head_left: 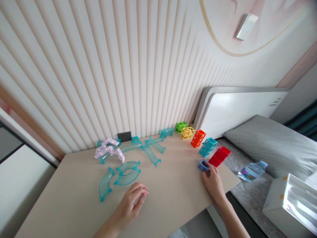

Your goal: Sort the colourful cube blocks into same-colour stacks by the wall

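Observation:
My right hand (213,182) rests at the right edge of the beige table (173,198), its fingers closed on a small blue block (203,165). Just beyond lies a red open-frame block (220,156), then a teal one (208,146) and an orange one (198,138). My left hand (131,203) lies flat on the table, fingers loosely together, holding nothing. Closest to it are curved teal track pieces (125,172).
More teal track pieces (153,150) and pale purple pieces (109,150) lie near the ribbed wall. Yellow (187,133) and green (181,126) frame blocks sit at the back. A black socket (124,136) is on the wall. A water bottle (252,170) and a white box (292,201) lie on the bed.

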`<state>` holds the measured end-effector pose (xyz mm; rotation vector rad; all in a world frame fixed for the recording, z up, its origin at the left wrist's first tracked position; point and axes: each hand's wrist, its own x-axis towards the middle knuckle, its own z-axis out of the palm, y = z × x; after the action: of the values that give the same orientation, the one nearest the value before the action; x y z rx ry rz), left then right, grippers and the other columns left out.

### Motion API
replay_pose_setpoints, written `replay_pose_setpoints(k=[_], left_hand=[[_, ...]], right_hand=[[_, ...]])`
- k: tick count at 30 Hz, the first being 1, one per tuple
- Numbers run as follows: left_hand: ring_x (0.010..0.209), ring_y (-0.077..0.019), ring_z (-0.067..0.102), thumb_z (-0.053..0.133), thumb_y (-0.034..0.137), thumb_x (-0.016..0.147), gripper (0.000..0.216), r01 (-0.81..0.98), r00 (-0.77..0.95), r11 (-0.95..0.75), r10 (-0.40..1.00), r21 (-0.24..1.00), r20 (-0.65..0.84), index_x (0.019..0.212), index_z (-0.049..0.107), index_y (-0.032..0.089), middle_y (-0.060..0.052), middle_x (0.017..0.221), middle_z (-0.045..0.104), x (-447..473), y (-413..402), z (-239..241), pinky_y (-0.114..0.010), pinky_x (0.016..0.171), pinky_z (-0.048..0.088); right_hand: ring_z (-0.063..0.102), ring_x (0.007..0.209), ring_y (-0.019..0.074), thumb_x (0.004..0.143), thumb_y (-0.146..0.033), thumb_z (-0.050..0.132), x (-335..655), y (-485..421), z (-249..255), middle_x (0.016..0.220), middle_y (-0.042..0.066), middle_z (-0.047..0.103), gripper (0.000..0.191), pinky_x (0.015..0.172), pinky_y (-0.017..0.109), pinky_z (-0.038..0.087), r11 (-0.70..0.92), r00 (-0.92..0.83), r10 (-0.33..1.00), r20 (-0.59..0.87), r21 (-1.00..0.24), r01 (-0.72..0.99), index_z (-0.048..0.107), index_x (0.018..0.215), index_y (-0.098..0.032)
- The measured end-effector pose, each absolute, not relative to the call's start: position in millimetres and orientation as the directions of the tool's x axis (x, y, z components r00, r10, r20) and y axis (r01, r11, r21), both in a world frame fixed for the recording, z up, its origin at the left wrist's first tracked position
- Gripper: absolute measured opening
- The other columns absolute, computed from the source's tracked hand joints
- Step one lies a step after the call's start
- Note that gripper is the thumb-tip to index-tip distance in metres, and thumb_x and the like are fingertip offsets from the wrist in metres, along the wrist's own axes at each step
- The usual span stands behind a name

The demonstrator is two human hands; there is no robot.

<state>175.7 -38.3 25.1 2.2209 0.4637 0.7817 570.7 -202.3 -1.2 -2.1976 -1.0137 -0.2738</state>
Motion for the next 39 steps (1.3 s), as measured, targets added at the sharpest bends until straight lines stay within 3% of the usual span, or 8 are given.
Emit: replay_pose_setpoints(k=[10, 33, 39], left_hand=[[0.100, -0.0165, 0.066, 0.048, 0.024, 0.102, 0.021, 0.110, 0.746, -0.682, 0.537, 0.723, 0.393, 0.097, 0.068, 0.023, -0.005, 0.101, 0.070, 174.9, -38.7, 29.0, -0.027, 0.092, 0.054], [0.098, -0.0173, 0.067, 0.048, 0.023, 0.101, 0.021, 0.091, 0.744, -0.692, 0.525, 0.716, 0.413, 0.095, 0.068, 0.023, -0.006, 0.099, 0.071, 176.7, -39.2, 31.4, -0.027, 0.090, 0.055], [0.099, -0.0170, 0.067, 0.049, 0.023, 0.101, 0.019, 0.093, 0.752, -0.689, 0.522, 0.718, 0.403, 0.097, 0.067, 0.023, -0.005, 0.100, 0.070, 176.8, -39.2, 31.0, -0.027, 0.091, 0.055]], right_hand=[[0.063, 0.106, 0.0308, 0.085, -0.038, 0.043, 569.3, -202.6, -1.8, 0.118, 0.018, 0.062, 0.055, 0.093, 0.044, 0.052, -0.558, 0.731, 0.548, 0.406, -0.474, 0.681, 0.059, 0.130, -0.010], [0.061, 0.110, 0.0327, 0.087, -0.038, 0.043, 563.1, -208.4, -3.4, 0.121, 0.016, 0.058, 0.055, 0.096, 0.049, 0.050, -0.578, 0.748, 0.512, 0.423, -0.475, 0.664, 0.054, 0.136, -0.015], [0.055, 0.121, 0.0345, 0.087, -0.039, 0.047, 559.2, -209.6, -3.3, 0.134, 0.018, 0.047, 0.056, 0.100, 0.050, 0.047, -0.564, 0.749, 0.488, 0.449, -0.493, 0.663, 0.052, 0.137, -0.015]])
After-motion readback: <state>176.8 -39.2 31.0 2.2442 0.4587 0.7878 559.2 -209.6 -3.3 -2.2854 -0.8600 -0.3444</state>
